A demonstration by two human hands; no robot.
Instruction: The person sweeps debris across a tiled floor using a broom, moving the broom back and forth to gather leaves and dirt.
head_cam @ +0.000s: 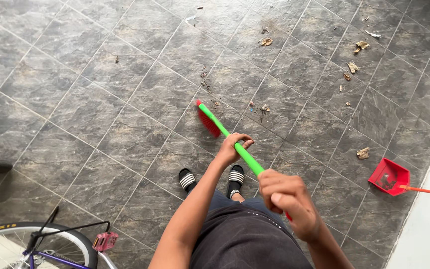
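Tiled floor [100, 114] below, both hands grip broom [225, 134], left [235, 147] lower, right [287, 199].

You have one green-handled broom [227, 137] with red bristles, gripped by your two hands: left hand [235, 147] lower, right hand [287, 199] higher. One red dustpan [388, 177] sits on the tiled floor [100, 114]. Two striped sandals [187, 179] show, plus one bicycle wheel [36, 244] and one pink pedal [105, 241]. Dry leaves [359, 46] are scattered, too many to count.

Grey marbled tile floor [100, 114] laid diagonally, scattered dry leaves [353, 67], bicycle wheel [36, 244] lower left, daylight
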